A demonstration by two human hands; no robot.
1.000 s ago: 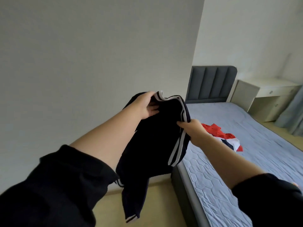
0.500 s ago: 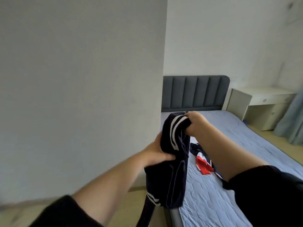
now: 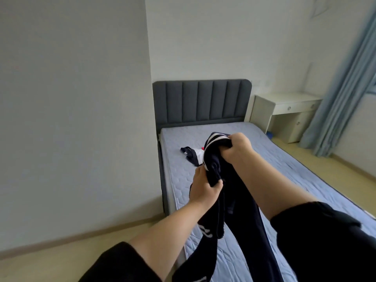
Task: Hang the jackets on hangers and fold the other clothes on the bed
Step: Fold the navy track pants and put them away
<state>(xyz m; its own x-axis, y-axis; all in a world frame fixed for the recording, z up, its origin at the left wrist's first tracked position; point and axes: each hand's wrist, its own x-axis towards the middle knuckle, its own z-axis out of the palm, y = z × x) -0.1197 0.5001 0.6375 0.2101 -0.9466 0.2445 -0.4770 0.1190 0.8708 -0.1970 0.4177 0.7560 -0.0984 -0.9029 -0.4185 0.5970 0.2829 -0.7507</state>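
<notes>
Closest in, two bare forearms reach out of pushed-up black sleeves [image 3: 325,231] over the near corner of the bed [image 3: 295,174]. The left hand [image 3: 203,188] is lower and nearer, its fingers curled tight around a bunched middle section of a dark navy garment [image 3: 213,159]. From that grip the cloth hangs down in long dark folds between the arms, with white stripes showing near its lower end, above the mattress edge. A little farther out and higher, the right hand [image 3: 238,148] is fisted around the top of the same garment, where a band of white stripes bulges out beside the knuckles. Beyond both hands, a second piece of clothing [image 3: 194,157], navy and white with a speck of red, lies crumpled on the pale blue quilted mattress, partly hidden by the held garment. Behind it stands the grey padded headboard [image 3: 201,100] against the wall, with a white desk [image 3: 284,102] to its right and a blue curtain [image 3: 341,94] hanging past that.
</notes>
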